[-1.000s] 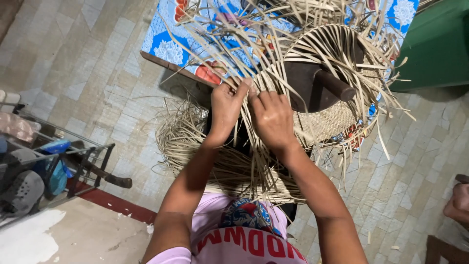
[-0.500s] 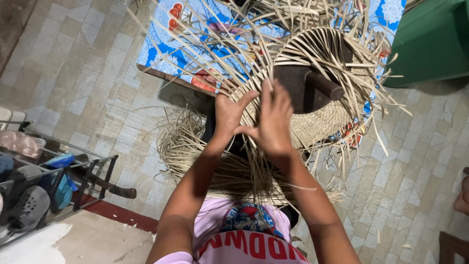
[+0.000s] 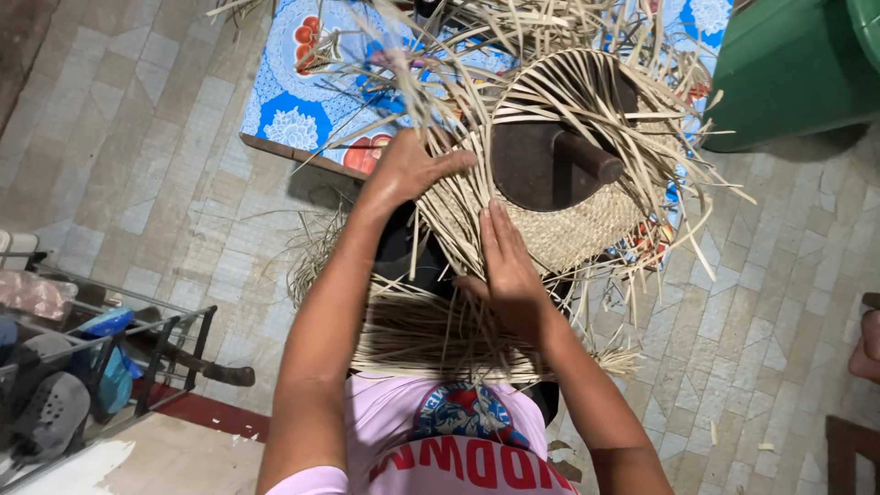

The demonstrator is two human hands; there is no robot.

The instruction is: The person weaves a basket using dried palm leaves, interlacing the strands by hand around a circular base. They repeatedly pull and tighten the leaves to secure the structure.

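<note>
Since half a second ago the two hands have separated. Before, both were raised close together in front of the woven straw piece (image 3: pixel 568 220); now the left hand (image 3: pixel 412 170) has gone up and to the left, and it is closed on a bunch of loose straw strips (image 3: pixel 431 87), fingers together around them. The right hand (image 3: pixel 509 270) lies flat, fingers straight and together, pressing on the woven part just under the dark wooden form (image 3: pixel 541 165). I judge that one hand now pulls strips tight while the other hand keeps the weave in its place, so the weaving goes on at this edge.

The woven straw piece sits around the dark wooden form, above the person's lap and in front of the desk (image 3: pixel 302 101) with a blue flower cloth.

Which strips exactly the left hand holds I cannot tell, because the strips cross each other and are blurred. The base of the form is hidden by straw. The green container (image 3: pixel 788 73) is cut off by the frame
</note>
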